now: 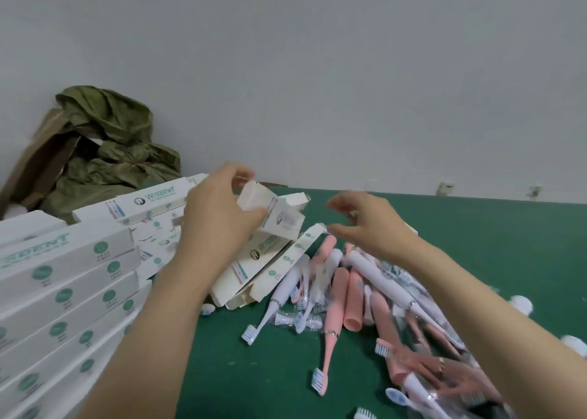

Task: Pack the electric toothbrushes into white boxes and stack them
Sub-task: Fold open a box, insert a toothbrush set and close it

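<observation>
Box [273, 215] within left hand [219, 215] (upraised)

I have one view to work from: a wide-angle camera on the person's head, looking forward and down. It faces a pale wall [286, 69] across the green surface [492, 244], and the wall fills the upper half. Both forearms reach in from the bottom edge. The left hand [219, 215], gripping a white box [270, 209], and the right hand [371, 225] sit near the centre, close to the lens. The stack of boxes [63, 279] is cropped at lower left, and the toothbrushes [365, 291] run out at lower right.
</observation>
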`<state>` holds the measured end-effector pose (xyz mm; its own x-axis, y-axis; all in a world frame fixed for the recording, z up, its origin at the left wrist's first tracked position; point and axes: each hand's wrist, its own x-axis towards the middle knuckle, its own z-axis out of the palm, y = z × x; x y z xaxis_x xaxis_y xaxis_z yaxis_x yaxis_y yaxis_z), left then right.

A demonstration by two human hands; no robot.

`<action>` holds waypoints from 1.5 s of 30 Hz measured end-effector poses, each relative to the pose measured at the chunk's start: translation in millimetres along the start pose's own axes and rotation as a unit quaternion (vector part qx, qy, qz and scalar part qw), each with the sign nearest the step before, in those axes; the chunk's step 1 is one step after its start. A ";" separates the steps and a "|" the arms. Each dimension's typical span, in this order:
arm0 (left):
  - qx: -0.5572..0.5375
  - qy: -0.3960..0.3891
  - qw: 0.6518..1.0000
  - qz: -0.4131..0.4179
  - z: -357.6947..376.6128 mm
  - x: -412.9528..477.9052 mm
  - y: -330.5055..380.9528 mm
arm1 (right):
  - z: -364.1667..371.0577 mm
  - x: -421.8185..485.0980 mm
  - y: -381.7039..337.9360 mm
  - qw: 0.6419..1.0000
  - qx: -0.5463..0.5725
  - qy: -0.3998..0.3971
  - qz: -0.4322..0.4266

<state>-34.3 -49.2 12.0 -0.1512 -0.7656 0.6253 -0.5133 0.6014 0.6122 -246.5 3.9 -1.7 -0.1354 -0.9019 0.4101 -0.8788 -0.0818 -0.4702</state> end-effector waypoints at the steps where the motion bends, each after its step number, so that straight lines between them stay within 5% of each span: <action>1: -0.059 0.015 0.998 0.028 -11.7 -0.2 11.4 | 0.1 -7.3 -16.9 0.999 0.030 0.010 -0.044; 4: -0.176 0.052 0.979 0.086 -31.6 -7.5 40.5 | 2.7 -21.2 -67.0 0.987 0.076 0.035 -0.140; 7: -0.193 0.060 0.972 0.121 -34.7 -14.1 54.5 | 8.4 -25.6 -95.3 0.979 0.131 0.078 -0.138; 12: -0.228 -0.146 0.948 0.169 -43.5 -14.8 48.7 | 20.6 -39.9 -88.8 0.929 0.347 0.084 -0.097; 15: -0.267 -0.172 0.933 0.167 -39.3 -13.4 45.6 | 26.8 -42.8 -86.4 0.916 0.383 0.071 -0.097; 22: -0.248 -0.027 0.955 0.161 -14.5 -22.1 54.4 | 0.4 -42.5 -73.7 0.945 0.319 0.030 -0.060; 27: -0.160 0.052 0.972 0.167 -1.2 -28.1 56.6 | -7.4 -42.5 -84.5 0.865 0.499 0.059 0.013; 31: -0.118 0.051 0.980 0.149 9.2 -29.1 55.5 | 10.3 -44.5 -93.3 0.878 0.461 0.124 0.033; 37: -0.057 -0.096 0.981 0.161 7.5 -25.0 40.5 | 12.1 -41.0 -82.7 0.860 0.474 0.175 0.070; 45: -0.102 -0.029 0.982 0.156 5.7 -21.5 42.4 | 13.0 -43.6 -75.2 0.918 0.316 0.238 -0.032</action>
<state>-57.7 -8.6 21.8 -0.3249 -0.5444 0.7733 -0.2555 0.8378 0.4824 -168.5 43.9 5.6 -0.4094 -0.6116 0.6770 -0.4706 -0.4942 -0.7310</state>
